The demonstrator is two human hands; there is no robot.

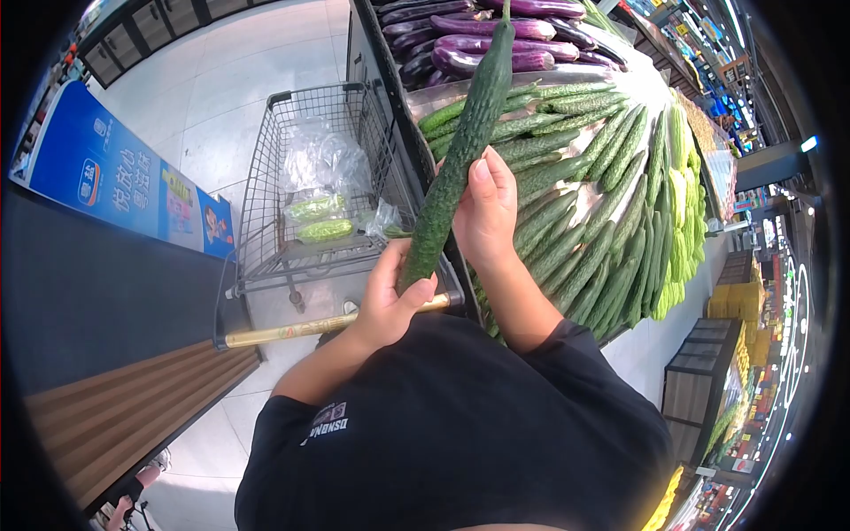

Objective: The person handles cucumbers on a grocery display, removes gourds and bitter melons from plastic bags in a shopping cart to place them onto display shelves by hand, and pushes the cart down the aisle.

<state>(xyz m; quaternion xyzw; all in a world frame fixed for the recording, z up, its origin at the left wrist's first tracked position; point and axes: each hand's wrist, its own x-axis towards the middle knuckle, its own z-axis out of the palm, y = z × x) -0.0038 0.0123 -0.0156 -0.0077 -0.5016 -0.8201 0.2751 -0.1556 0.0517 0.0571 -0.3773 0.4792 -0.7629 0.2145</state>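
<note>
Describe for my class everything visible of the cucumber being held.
The cucumber is long, dark green and slightly curved, with bumpy skin and a narrow, paler tip. It looks fresh, uncut and unwrapped. It slants before a display of cucumbers; the left hand grips and partly hides its thicker end, while the right hand supports its middle.

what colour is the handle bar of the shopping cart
The cart's handle bar is gold-yellow with small printed markings, seen best in the head camera view.

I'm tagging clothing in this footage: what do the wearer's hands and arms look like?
The left hand and right hand show no gloves, rings or watch. Both forearms are bare below short black sleeves. The black shirt bears light lettering.
</note>
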